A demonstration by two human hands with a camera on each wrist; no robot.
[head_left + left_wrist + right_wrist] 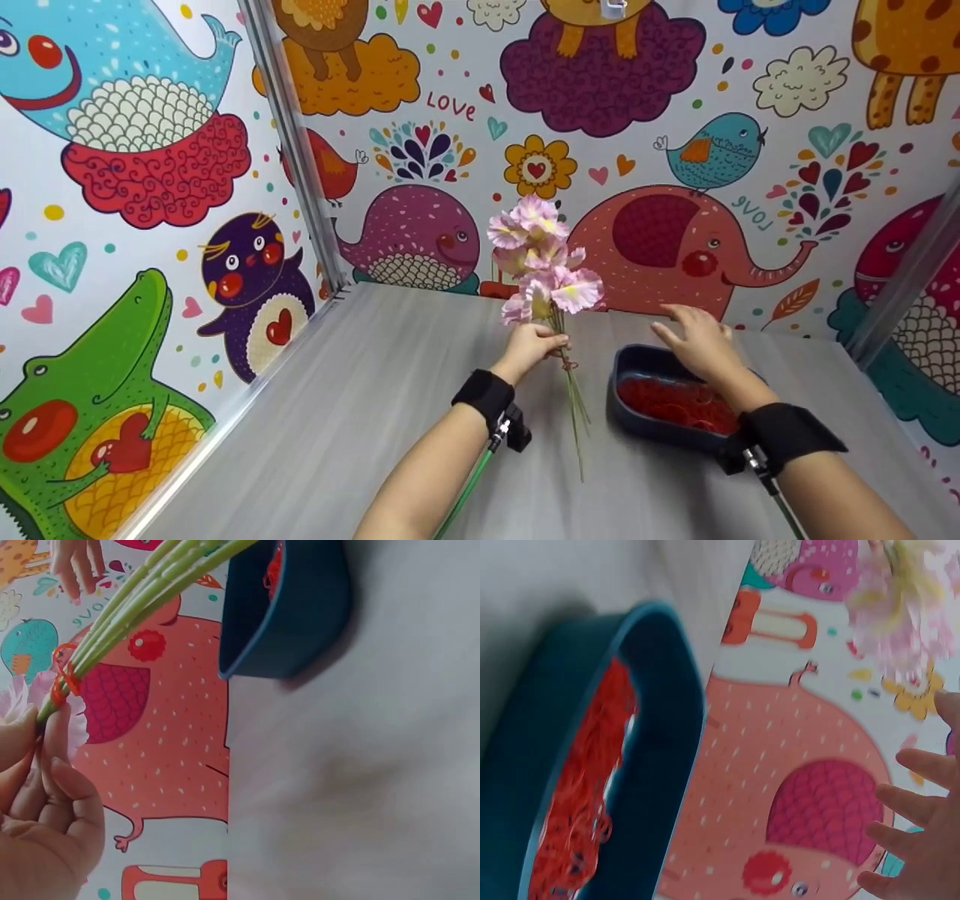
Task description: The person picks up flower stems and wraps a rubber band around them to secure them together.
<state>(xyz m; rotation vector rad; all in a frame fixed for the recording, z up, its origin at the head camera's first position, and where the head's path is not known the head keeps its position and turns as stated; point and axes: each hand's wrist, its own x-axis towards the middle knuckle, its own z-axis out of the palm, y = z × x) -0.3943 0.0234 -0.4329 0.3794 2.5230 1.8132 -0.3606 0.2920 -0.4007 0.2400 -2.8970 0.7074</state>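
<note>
While the left hand (531, 346) grips a bunch of pink artificial flowers (541, 259) by the green stems (574, 401), fingers curled round them just above a red rubber band (61, 673) wound on the stems, the bunch stands near upright over the table (360, 420), blooms up against the back wall, stem ends trailing down toward the near edge. Right hand (697, 341) holds nothing: fingers spread and relaxed, hovering over the far rim of a dark blue tray (628, 369) (contact with the rim: cannot tell). Tray sits on the table just right of the stems, apart from them, and is filled with a heap of red rubber bands (679, 405). Both wrists carry black straps with small camera mounts. Surface is a grey wood-grain laminate, matte, grain running toward the back wall. Room is a small booth: three walls papered with cartoon animals (675, 247) (elephant behind the flowers, whales, birds, penguin and crocodile on the left panel, hearts, "love" lettering), metal corner posts (289, 142) where the panels meet. Right wrist view is blurred; it shows tray wall, bands inside, blooms at top right.
</note>
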